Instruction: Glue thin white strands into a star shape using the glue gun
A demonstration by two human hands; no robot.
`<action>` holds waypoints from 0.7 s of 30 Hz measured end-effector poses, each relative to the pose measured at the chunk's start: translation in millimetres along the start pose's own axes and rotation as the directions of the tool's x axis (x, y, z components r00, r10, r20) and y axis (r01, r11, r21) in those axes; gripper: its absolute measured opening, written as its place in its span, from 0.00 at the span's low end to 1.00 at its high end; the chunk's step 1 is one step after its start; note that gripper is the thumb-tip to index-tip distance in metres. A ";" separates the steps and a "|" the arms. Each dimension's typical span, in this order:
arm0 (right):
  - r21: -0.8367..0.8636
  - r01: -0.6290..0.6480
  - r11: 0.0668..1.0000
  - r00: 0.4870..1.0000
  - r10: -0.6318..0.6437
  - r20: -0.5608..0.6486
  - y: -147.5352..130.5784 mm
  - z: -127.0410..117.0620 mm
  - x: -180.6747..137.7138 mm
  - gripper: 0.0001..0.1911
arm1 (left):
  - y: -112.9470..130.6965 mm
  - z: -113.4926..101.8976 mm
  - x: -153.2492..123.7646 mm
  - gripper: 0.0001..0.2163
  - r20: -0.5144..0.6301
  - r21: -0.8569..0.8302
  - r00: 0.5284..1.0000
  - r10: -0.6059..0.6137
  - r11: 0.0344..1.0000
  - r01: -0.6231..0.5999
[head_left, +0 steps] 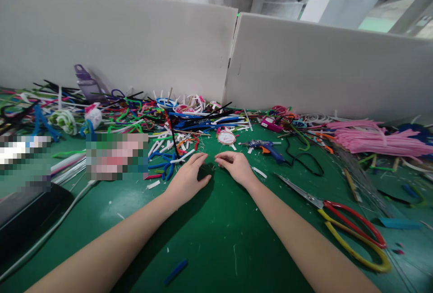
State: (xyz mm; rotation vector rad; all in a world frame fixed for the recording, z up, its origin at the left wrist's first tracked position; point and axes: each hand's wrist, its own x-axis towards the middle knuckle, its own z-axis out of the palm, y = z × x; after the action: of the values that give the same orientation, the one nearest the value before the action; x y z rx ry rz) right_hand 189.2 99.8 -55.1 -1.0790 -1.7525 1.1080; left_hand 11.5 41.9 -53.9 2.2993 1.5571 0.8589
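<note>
Now the left hand point(188, 176) and right hand point(237, 167) rest on the worktop point(216, 239), fingertips nearly meeting at a small dark piece point(207, 170) between them; whether they pinch it, I cannot tell.

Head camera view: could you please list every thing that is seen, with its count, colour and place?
table mat: one, green, under everything
partition boards: two, white, at the rear
pipe cleaners: many, mixed colours, heaped at the rear left and centre
pink pipe cleaners: one bundle, rear right
water bottle: one, purple, against the left board
round disc: one, white with a red rim, beyond the hands
glue gun: one, blue, beyond the right hand
scissors: one pair, red and yellow handles, right
cable: one, white, left
left hand: one, resting on the mat, centre
right hand: one, fingers curled, beside the left
</note>
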 end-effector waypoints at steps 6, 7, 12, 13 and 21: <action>-0.003 -0.010 1.000 1.000 0.010 0.005 -1.4 0.2 -0.1 0.10 | 0.1 0.2 0.7 0.23 0.002 0.015 1.000 -0.011 1.000 0.011; -0.006 -0.010 1.000 1.000 0.010 0.005 -1.4 0.2 0.0 0.10 | 0.2 0.2 0.9 0.23 0.000 0.015 1.000 -0.013 1.000 0.013; -0.006 -0.003 1.000 1.000 0.003 0.003 -0.8 0.2 0.1 0.09 | 0.2 0.4 1.1 0.22 -0.005 0.025 1.000 -0.008 1.000 0.008; -0.005 -0.004 1.000 1.000 0.004 0.003 -0.9 0.1 0.1 0.09 | -0.1 0.6 1.0 0.22 -0.005 0.028 1.000 -0.006 1.000 0.007; -0.016 0.002 1.000 1.000 -0.002 0.007 -1.6 -0.2 -0.4 0.10 | -2.9 2.7 0.6 0.23 -0.015 0.031 1.000 0.000 1.000 0.001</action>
State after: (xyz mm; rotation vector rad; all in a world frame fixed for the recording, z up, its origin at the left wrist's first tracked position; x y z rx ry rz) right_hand 189.1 99.0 -53.6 -1.0837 -1.7707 1.0994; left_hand 11.0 43.9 -57.3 2.3191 1.5883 0.8593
